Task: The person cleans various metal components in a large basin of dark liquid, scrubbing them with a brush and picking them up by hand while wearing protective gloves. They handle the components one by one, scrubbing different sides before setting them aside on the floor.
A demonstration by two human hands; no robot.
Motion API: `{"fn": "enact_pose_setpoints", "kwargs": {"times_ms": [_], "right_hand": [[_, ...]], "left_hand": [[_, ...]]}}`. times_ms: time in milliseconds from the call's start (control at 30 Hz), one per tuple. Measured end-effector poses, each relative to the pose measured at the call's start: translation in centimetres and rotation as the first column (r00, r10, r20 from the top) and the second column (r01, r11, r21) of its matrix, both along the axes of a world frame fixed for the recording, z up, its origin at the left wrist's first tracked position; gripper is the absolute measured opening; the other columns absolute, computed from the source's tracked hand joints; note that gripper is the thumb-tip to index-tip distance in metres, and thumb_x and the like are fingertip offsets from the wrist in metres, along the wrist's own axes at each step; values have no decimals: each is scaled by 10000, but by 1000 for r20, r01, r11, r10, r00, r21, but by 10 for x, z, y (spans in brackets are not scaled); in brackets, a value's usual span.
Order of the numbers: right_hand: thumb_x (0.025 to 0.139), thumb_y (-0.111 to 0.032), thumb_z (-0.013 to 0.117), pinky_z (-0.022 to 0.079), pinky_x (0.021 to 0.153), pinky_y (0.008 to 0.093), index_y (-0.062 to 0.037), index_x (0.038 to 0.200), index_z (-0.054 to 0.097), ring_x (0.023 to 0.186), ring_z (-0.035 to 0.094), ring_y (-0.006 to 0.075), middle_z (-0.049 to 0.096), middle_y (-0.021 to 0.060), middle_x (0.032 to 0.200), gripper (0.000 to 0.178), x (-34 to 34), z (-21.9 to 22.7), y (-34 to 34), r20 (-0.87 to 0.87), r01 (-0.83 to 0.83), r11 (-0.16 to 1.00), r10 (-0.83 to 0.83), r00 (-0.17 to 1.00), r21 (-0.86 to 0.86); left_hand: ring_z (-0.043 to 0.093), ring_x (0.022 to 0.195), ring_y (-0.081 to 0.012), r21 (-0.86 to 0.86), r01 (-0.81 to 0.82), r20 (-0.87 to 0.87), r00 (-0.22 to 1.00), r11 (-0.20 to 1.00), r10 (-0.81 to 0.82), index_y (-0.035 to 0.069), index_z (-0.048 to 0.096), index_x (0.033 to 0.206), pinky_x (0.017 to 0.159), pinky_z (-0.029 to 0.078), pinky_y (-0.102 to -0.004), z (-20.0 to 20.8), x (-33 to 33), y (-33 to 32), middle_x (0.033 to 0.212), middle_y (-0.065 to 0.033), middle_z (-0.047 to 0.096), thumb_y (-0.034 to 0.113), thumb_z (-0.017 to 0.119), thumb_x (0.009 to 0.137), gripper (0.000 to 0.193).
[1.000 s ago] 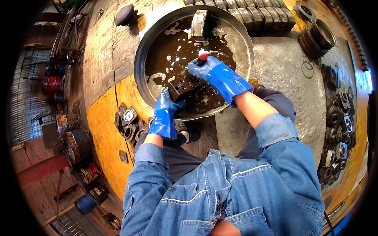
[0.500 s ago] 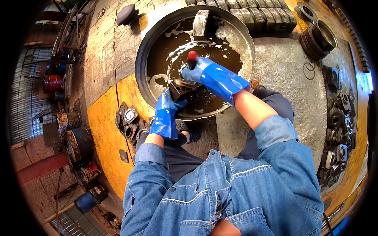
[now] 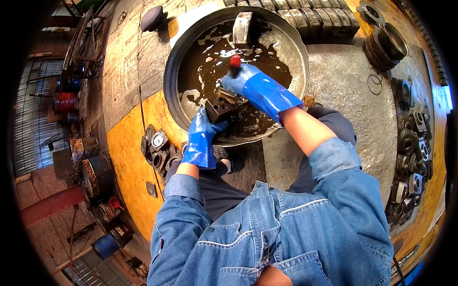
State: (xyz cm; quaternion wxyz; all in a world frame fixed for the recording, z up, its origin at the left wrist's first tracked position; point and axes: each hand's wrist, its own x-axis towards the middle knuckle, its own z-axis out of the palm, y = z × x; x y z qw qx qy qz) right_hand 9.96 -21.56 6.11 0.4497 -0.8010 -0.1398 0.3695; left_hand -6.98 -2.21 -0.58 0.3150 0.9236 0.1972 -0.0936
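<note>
Both hands wear blue rubber gloves over a large round metal basin (image 3: 301,71) of dark, foamy liquid. My left hand (image 3: 201,132), at the basin's near left rim, is closed on a dark metal block (image 3: 218,109) with round holes in its face. My right hand (image 3: 249,82) is wrapped round the handle of a brush (image 3: 234,62), whose red end sticks up above the fist. The brush's working end is down at the block's far right edge, partly hidden by the glove. Another metal block (image 3: 242,28) stands in the basin's far side.
Rows of metal blocks (image 3: 315,21) lie beyond the basin at the far right, beside stacked metal rings (image 3: 381,47). Flanged bearing housings lie in a pile (image 3: 160,148) at left and in a larger group (image 3: 410,152) at right. A dark rounded object (image 3: 153,18) sits far left.
My right hand has shifted slightly with the brush, and the red handle end sits a little nearer to me. More of the block's holed face shows. My left hand keeps its hold.
</note>
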Motion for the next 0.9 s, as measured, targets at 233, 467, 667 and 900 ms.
{"fn": "enact_pose_setpoints", "kwargs": {"times_ms": [233,467,667,900], "right_hand": [[863,-370,659,570,879,434,-73,1075,766,931,739,370,766,185,954,380,-3,7,3,80,-89,990,98,992,-106],[885,-398,625,564,942,431,-125,1071,758,1022,726,359,765,160,1061,355,-12,4,5,211,-151,973,187,959,-177],[904,-448,631,586,925,433,-186,1115,765,1013,735,363,772,139,1070,363,2,-31,-14,311,37,966,47,949,-256],[908,-349,671,596,900,444,-101,1114,778,1022,746,364,766,191,1077,340,5,-110,-27,231,-129,837,290,929,-531]], "left_hand": [[726,1102,-318,36,-3,-59,998,999,5,-10,641,1280,976,564,-394,12,2,-3,1185,-190,751,268,937,735,680],[718,1143,-297,-45,-11,-48,999,999,9,0,638,1297,1001,554,-385,4,4,-2,1215,-175,750,251,930,750,669],[711,1155,-337,-13,-17,-31,999,1000,16,17,643,1317,996,552,-411,2,0,-1,1224,-186,746,384,946,722,761],[714,1157,-329,52,11,-2,1000,999,-11,14,660,1287,995,553,-410,-7,-4,10,1208,-189,751,388,949,709,747]]}}
